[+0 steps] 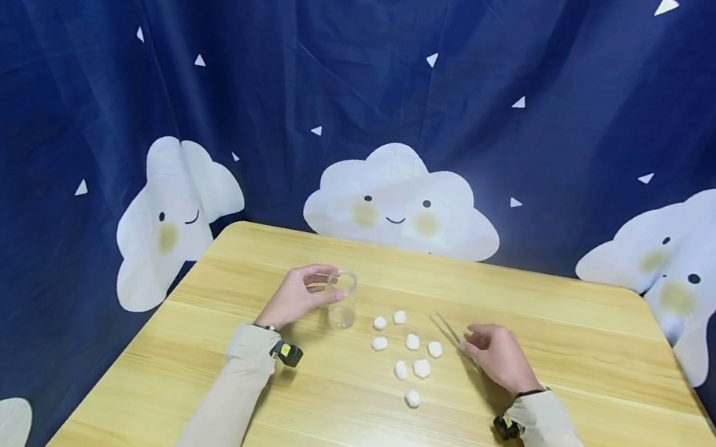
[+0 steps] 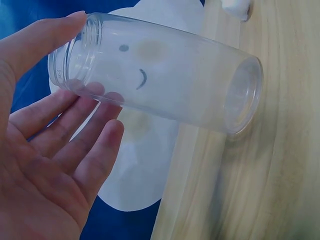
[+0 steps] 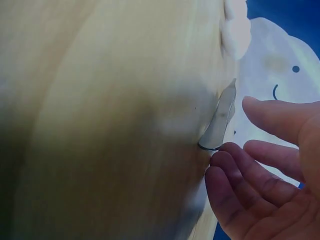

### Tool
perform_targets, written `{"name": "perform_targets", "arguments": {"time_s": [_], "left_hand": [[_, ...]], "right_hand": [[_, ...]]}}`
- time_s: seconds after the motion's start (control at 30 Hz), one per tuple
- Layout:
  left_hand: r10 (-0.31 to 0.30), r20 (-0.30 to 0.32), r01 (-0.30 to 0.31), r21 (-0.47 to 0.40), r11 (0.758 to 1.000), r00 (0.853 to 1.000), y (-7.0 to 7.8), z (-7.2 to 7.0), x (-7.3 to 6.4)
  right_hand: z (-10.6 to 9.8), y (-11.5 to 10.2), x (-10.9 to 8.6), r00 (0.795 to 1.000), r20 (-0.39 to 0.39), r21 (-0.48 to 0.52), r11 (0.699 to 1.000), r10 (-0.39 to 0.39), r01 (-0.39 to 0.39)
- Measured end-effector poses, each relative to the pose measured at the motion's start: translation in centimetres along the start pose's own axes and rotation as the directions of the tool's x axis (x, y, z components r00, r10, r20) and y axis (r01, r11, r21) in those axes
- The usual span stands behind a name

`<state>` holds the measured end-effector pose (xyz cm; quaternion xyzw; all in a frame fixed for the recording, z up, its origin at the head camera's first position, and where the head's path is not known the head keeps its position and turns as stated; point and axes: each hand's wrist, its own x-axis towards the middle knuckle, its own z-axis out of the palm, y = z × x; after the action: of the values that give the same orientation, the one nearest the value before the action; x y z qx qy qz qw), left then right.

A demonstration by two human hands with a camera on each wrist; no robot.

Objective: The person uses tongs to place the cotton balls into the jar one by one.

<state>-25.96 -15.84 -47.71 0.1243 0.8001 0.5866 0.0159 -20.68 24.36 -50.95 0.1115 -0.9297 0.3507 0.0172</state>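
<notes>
My left hand grips a clear plastic jar near its threaded mouth, thumb on one side and fingers on the other. In the left wrist view the jar has no lid, and only clear wall shows inside it. A pair of metal tweezers lies on the table under my right hand. Seen from the right wrist, the fingertips are close beside the broad end of the tweezers, while the thumb stands apart from them; whether the fingers touch them I cannot tell. Several white cotton balls lie between the hands.
The wooden table has its far edge against a dark blue curtain printed with clouds and small triangles. One cotton ball lies nearer the front than the others.
</notes>
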Motion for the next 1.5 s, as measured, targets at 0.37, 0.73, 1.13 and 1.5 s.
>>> {"name": "perform_targets", "arguments": {"time_s": [0.37, 0.73, 1.13, 1.5], "left_hand": [[-0.004, 0.008, 0.004, -0.021, 1.000, 1.000, -0.2, -0.1, 0.0], [-0.003, -0.001, 0.003, -0.022, 1.000, 1.000, 0.1, -0.1, 0.2], [-0.017, -0.006, 0.017, 0.029, 0.999, 1.000, 0.0, -0.3, 0.2], [0.000, -0.011, 0.001, 0.061, 0.998, 1.000, -0.1, -0.2, 0.1]], "right_hand": [[0.4, -0.2, 0.1, 0.999, 0.043, -0.007, 1.000, -0.019, 0.019], [0.6, -0.2, 0.9, 0.998, 0.033, -0.069, 0.996, -0.051, 0.053], [1.0, -0.5, 1.0, 0.999, 0.035, -0.059, 0.998, -0.036, 0.038], [1.1, -0.8, 1.1, 0.999, 0.044, -0.080, 0.996, -0.030, 0.034]]}}
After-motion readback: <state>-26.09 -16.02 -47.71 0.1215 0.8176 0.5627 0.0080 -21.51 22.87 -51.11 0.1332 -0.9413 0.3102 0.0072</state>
